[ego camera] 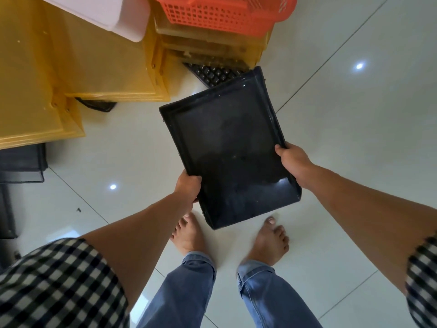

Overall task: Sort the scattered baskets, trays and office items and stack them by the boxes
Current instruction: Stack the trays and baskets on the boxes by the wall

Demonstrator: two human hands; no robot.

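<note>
the person stands barefoot on the white tiled floor [354,162] and holds a black tray [231,147] in the air above the feet, its far end pointing toward the yellow boxes [106,67]. the left hand [188,185] grips the tray's left long edge near the close corner, fingers curled round the rim. the right hand [293,162] clasps the right long edge, thumb over the rim. the tray looks empty.

the step in hand seems to be carrying this tray over to be stacked by the boxes. an orange basket [220,15] and a white bin [106,13] rest on top of the boxes. a keyboard [212,72] lies on the floor at their foot, just beyond the tray's far end. black mesh trays [21,162] sit on the floor at the left edge of the view.

the next move likely calls for picking a spot. the tray would sit best with other trays, so it should go down flat near the boxes, clear of the keyboard, with both hands letting go only once it rests level
</note>
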